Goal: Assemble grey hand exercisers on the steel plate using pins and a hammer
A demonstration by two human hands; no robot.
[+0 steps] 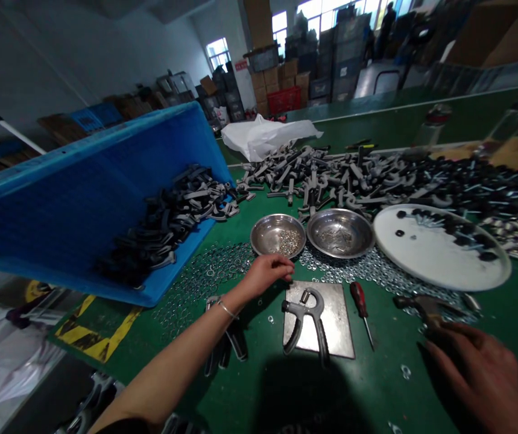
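The left hand (265, 274) hung with its grip curled narrow, nothing visibly held, just beside the far left corner of a steel plate (335, 313). On that plate lay a grey spring-loaded hand exerciser (306, 316), which looked stiff and fairly heavy, best taken around its two handles. Off to the right, the right hand (480, 377) sat over a grey handle piece (428, 307) on the green counter (376, 386); whether that grip had closed, I could not tell.
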